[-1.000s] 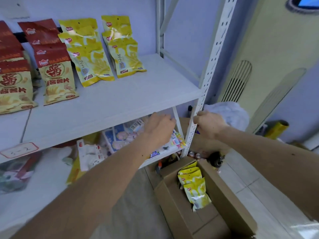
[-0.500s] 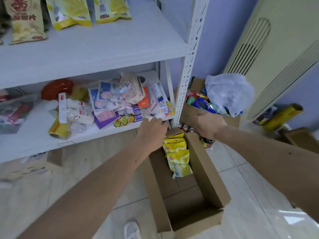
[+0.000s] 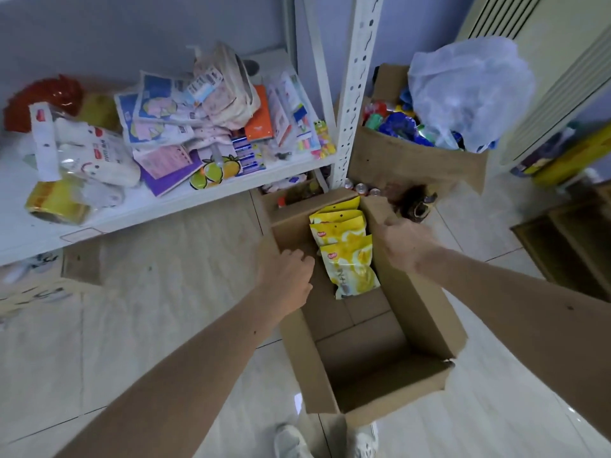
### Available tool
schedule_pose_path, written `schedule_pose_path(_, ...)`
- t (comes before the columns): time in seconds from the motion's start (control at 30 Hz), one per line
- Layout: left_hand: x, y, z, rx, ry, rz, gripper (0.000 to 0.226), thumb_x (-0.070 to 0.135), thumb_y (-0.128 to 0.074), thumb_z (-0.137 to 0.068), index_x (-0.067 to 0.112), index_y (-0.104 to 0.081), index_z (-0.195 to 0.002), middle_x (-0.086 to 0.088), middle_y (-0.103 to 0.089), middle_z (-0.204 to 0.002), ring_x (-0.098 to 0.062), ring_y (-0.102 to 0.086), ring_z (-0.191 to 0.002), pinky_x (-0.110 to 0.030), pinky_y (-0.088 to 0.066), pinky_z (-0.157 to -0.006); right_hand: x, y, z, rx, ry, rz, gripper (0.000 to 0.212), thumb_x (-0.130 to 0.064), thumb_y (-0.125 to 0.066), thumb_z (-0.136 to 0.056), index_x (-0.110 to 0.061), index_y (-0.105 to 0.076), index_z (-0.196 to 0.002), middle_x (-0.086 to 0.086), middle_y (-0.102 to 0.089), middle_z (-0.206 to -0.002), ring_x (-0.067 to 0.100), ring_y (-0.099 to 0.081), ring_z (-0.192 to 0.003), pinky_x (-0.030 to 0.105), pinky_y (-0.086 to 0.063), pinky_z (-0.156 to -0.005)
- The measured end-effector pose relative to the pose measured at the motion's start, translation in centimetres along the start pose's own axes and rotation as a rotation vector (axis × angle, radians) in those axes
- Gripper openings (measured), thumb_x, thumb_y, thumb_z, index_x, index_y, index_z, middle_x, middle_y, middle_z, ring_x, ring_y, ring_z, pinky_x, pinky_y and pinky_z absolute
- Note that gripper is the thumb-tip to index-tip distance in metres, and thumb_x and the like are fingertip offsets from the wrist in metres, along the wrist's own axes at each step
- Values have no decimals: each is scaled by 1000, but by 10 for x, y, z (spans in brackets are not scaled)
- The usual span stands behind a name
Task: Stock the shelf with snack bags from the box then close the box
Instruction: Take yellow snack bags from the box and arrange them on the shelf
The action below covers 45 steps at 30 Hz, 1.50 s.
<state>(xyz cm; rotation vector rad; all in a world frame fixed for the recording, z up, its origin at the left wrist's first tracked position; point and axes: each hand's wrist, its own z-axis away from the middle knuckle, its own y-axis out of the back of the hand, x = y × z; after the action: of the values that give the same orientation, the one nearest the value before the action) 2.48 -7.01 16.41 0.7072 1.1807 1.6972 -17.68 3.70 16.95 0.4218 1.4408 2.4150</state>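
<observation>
Item: open cardboard box (image 3: pixel 360 328) on a pale tiled floor (image 3: pixel 165 292), flaps up, just in front of a white metal shelf (image 3: pixel 205 200). The near half of its interior is bare brown card.

Contents: yellow snack bags (image 3: pixel 347 249), several, overlapping in a row at the far end against the right wall; glossy film, a small red logo at each top corner, pale print lower down (wording too blurred to read).

Left hand (image 3: pixel 287 276): over the box's left wall, fingers loosely curled, holding nothing; fingertips just beside the nearest bag, contact not certain.

Right hand (image 3: pixel 403 242): at the top edge of the right flap, fingers curled over it (whether it truly grips the card cannot be told). The bags lie between the two hands, below both.

Adjacent: a second box (image 3: pixel 413 163) with a plastic bag (image 3: pixel 469 90), right of the shelf post.
</observation>
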Motion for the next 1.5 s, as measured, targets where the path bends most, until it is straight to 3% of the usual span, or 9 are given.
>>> schedule_pose_path(0.2,12,-72,-38,-68,23,28,36,40,-54,-94,16,-48,-119,-3,-52,-116,-22,-55,-107,-34,-44,-78,2,-77,-35,-21,-57,-121,30,-24,-53,-91,-12,-48,-117,11,-54,-112,34,-56,-104,38,-46,-71)
schedule_pose_path(0.3,20,-104,-66,-78,28,23,37,41,-53,-94,15,-47,-121,-3,-52,-116,-22,-53,-108,-35,-44,-79,5,-118,-58,-52,-55,-204,35,-27,-56,-90,-14,-46,-120,10,-53,-113,33,-55,-106,41,-52,-80)
schedule_pose_path(0.6,33,-190,-141,-82,87,58,45,45,-54,-93,16,-44,-127,-4,-51,-119,-23,-53,-111,-37,-46,-81,13,-217,-119,-48,-146,-384,56,-36,-67,-86,-9,-37,-125,14,-51,-118,34,-55,-108,43,-51,-79)
schedule_pose_path(0.77,30,-223,-167,-75,153,139,46,48,-53,-92,15,-45,-122,-5,-52,-118,-25,-54,-111,-36,-43,-74,12,-257,-149,-60,-295,-665,72,-44,-74,-79,-2,-38,-126,18,-54,-120,35,-55,-111,43,-50,-86)
schedule_pose_path(0.9,25,-240,-180,-86,196,189,47,49,-54,-92,15,-45,-124,-5,-51,-120,-25,-53,-112,-37,-44,-74,2,-279,-170,-128,-416,-872,85,-49,-75,-76,0,-32,-131,16,-51,-129,32,-54,-117,37,-48,-84)
schedule_pose_path(1.0,21,-248,-188,-84,221,231,49,50,-55,-91,16,-46,-125,-4,-51,-120,-24,-54,-112,-39,-46,-76,-6,-291,-182,-137,-465,-968,97,-48,-76,-74,0,-22,-139,15,-46,-137,31,-49,-124,38,-45,-94)
schedule_pose_path(1.17,14,-256,-199,-85,276,285,55,51,-55,-90,16,-44,-131,-5,-46,-129,-25,-52,-117,-41,-49,-81,-17,-308,-191,1,-524,-951,82,-43,-79,-73,-4,-30,-126,15,-49,-129,34,-53,-117,42,-46,-90)
schedule_pose_path(1.33,3,-253,-206,-79,292,296,59,53,-55,-90,16,-42,-134,-5,-44,-130,-25,-52,-116,-38,-46,-76,-18,-317,-191,75,-506,-851,66,-31,-76,-79,-4,-33,-121,16,-48,-128,35,-54,-115,42,-45,-83)
schedule_pose_path(1.5,-5,-241,-220,-26,293,302,58,54,-54,-90,13,-43,-130,-8,-48,-124,-27,-54,-112,-38,-44,-73,-21,-320,-191,93,-514,-918,63,-23,-76,-79,-3,-35,-123,17,-43,-130,38,-51,-116,43,-44,-90)
